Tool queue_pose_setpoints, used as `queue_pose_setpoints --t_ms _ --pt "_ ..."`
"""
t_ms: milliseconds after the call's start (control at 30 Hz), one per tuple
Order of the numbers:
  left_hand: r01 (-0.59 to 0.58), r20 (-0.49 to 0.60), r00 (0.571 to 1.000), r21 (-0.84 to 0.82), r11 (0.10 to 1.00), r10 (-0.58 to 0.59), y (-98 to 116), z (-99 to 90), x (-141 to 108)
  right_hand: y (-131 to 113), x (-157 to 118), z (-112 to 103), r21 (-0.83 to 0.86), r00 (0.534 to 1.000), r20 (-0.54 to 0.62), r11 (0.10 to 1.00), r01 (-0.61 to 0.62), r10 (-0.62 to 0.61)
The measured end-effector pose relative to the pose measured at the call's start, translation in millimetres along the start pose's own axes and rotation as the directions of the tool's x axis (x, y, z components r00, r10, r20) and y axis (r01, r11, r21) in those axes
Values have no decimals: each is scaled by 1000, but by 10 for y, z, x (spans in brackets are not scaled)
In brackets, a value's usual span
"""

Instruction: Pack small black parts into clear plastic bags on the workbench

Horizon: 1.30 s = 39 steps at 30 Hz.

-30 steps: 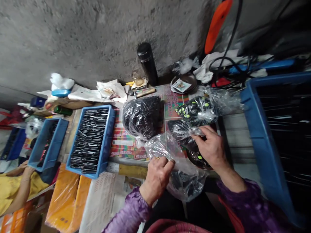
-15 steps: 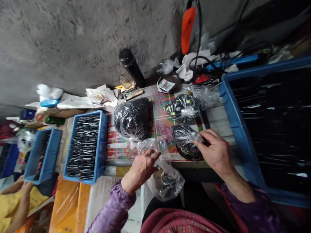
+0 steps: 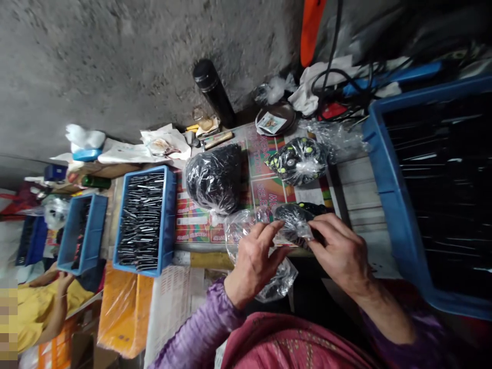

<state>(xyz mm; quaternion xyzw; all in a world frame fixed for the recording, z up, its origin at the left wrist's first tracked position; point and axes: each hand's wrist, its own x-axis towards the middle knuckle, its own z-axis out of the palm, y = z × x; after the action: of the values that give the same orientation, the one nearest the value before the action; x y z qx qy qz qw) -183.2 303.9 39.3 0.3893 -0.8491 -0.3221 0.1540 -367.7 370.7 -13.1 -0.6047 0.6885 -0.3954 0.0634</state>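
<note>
My right hand pinches the gathered end of a small clear plastic bag with dark contents, at the front edge of the table. Just left of that bag is my left hand, thumb and forefinger apart, fingertips close to the plastic. Beneath and behind my left hand lies a loose clear bag, hanging over the edge. Farther back sits a filled bag of black pieces with yellow-green spots. A bigger bag packed with black pieces stands to its left.
A blue bin of thin dark pieces stands left, a large blue crate right. A black flask and a round dish line the wall. A co-worker in a yellow top sits far left beside an orange crate.
My left hand has moved right, off the loose bag, to the small bag. My right hand keeps its pinch, and the small bag has tilted. The view has shifted slightly.
</note>
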Motion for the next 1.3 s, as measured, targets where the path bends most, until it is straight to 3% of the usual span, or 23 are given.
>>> queue_pose_setpoints --t_ms 200,300,500,667,767,867,1000,1167,1300 --pt "-29 4 1000 -67 997 29 94 118 158 -131 -10 -9 -104 996 63 992 70 -63" --pt "-108 -13 994 -63 992 107 53 126 207 -158 17 -39 -124 994 88 989 79 -68" --pt "-196 -100 970 228 954 223 40 157 186 -253 49 -24 -156 997 62 987 44 -35" --pt "-165 -191 945 426 890 267 114 195 121 -345 75 46 -238 999 0 971 38 -39" --pt "-117 -282 923 441 890 261 121 212 124 -387 113 89 -218 998 -25 975 52 -59" --pt "-41 -273 949 396 917 160 104 189 164 -411 132 133 -205 995 -52 976 70 -83" --pt "96 -139 989 367 925 -48 83 96 226 -405 106 182 -197 993 -49 976 93 -104" --pt "241 -120 968 194 951 -221 39 31 260 -376 96 230 -215 983 -76 965 149 -169" --pt "371 -144 918 -19 928 -370 -7 54 297 -390 137 272 -221 975 -93 959 177 -201"
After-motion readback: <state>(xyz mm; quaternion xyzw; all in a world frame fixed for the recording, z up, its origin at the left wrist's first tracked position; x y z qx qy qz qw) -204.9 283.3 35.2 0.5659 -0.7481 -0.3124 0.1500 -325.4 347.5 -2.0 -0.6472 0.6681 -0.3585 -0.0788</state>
